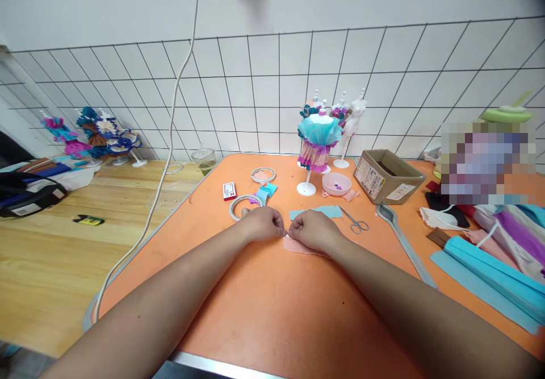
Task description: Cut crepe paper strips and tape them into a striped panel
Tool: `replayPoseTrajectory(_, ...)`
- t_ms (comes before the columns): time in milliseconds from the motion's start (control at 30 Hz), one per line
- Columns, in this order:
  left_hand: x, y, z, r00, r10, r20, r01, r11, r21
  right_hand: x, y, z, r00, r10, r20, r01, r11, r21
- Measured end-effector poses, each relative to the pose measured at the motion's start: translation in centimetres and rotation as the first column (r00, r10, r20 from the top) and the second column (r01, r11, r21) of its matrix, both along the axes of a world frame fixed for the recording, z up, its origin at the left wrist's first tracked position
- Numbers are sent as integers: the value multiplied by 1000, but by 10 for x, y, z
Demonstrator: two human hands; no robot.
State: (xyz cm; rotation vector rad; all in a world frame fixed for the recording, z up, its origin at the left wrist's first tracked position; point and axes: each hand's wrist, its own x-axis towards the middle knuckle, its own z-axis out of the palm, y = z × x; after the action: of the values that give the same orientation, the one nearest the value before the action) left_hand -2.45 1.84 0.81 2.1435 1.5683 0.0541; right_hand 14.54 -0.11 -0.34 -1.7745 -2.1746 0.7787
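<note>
My left hand (264,224) and my right hand (314,230) meet fingertip to fingertip over the orange table. Both are closed in a pinch at the upper left corner of a strip of pink crepe paper (301,246). Part of the strip lies hidden under my right hand. Just behind that hand is a light blue paper strip (327,211), with small scissors (357,225) to its right. A roll of tape (233,209) lies behind my left hand, beside blue and purple paper scraps (264,193).
A mini dress form (319,134) in blue, tan and magenta paper stands at the back among others. Near it are a pink bowl (336,184) and a cardboard box (385,177). Folded blue paper (494,277) lies right. A white cable (170,129) hangs left.
</note>
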Motion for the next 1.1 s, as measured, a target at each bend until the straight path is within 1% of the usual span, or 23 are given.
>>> replayPoseTrajectory(200, 0, -1, 3, 1000, -2, -14, 2, 1000, -3, 4, -3, 9, 1000, 9, 23, -9, 1000, 12)
replayPoseTrajectory(533, -1, 0, 0, 1000, -5, -3, 5, 1000, -8, 22, 0, 16, 997, -12, 74, 18, 997, -81)
replayPoseTrajectory(700, -1, 1, -1, 1000, -9, 10, 9, 1000, -8, 24, 0, 12, 995, -21, 94, 28, 997, -74)
replayPoseTrajectory(933, -3, 2, -2, 1000, -7, 23, 7, 1000, 0, 24, 6, 3, 994, 0, 105, 7, 998, -63)
replayPoseTrajectory(1100, 1, -4, -3, 998, 20, 57, -25, 997, 79, 25, 8, -4, 995, 12, 95, -7, 999, -53)
